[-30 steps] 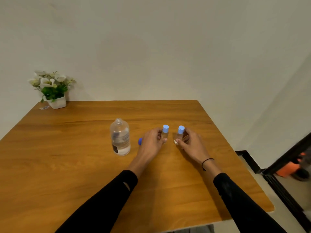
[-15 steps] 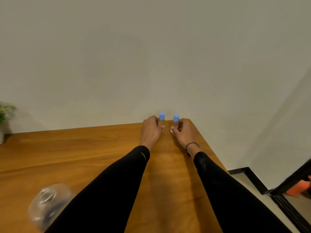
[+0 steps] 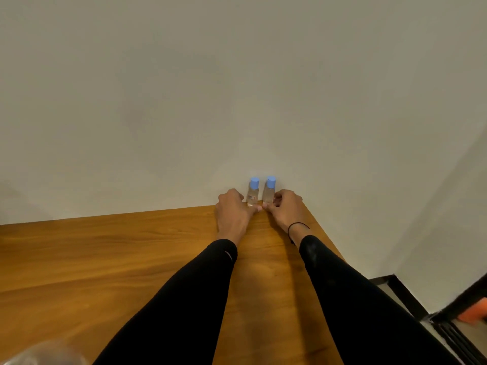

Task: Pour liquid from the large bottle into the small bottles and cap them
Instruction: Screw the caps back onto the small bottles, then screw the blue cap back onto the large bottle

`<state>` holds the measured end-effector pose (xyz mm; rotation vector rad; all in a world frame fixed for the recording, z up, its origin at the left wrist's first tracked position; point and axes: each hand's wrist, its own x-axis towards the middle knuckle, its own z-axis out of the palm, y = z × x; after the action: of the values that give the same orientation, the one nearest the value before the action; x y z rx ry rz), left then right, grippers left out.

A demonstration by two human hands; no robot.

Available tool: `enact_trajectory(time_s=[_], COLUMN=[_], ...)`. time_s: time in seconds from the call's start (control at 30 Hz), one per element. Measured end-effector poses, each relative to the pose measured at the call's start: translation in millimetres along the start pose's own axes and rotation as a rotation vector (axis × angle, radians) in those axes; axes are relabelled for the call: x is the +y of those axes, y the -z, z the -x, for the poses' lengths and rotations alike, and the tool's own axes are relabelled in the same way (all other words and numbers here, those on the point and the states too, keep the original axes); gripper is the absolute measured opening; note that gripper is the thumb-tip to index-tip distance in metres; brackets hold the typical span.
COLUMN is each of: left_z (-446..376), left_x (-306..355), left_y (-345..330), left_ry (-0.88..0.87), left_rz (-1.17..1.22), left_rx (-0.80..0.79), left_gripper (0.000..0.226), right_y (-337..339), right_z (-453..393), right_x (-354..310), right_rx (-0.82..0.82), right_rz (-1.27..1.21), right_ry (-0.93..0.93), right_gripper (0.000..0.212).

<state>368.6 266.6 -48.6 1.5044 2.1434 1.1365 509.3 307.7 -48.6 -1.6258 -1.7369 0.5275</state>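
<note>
Two small clear bottles with blue caps stand upright side by side at the far right corner of the wooden table (image 3: 105, 259). My left hand (image 3: 232, 214) has its fingers at the base of the left small bottle (image 3: 253, 194). My right hand (image 3: 284, 210) has its fingers at the base of the right small bottle (image 3: 269, 193). The large clear bottle (image 3: 44, 354) shows only as a blurred top at the bottom left edge, well away from both hands.
A plain wall rises directly behind the table's far edge. The table's right edge runs close past my right arm. Beyond it lie a black floor strip (image 3: 405, 293) and an orange object (image 3: 474, 312).
Both hands have carried the small bottles from the table's middle to its far right corner. The view has swung forward, so the large bottle slid to the bottom left and the plant left view.
</note>
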Motion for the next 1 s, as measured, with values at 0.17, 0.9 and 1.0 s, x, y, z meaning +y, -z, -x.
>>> enact_trajectory(time_s=[0.17, 0.9, 1.0], left_z=[48, 328, 343], left_x=[1, -48, -66], left_y=[16, 182, 206], left_ry=[-0.015, 0.054, 0.149], left_rz=[-0.029, 0.162, 0.220], left_rx=[-0.006, 0.099, 0.186], left_gripper=[0.041, 0.014, 0.008], right_y=[12, 35, 29], right_z=[45, 344, 354], right_x=[-3, -92, -106], right_rx=[-0.063, -0.330, -0.399], right_rz=[-0.028, -0.174, -0.064], right_ry=[-0.091, 0.288, 0.385], right_gripper=[0.032, 0.029, 0.042])
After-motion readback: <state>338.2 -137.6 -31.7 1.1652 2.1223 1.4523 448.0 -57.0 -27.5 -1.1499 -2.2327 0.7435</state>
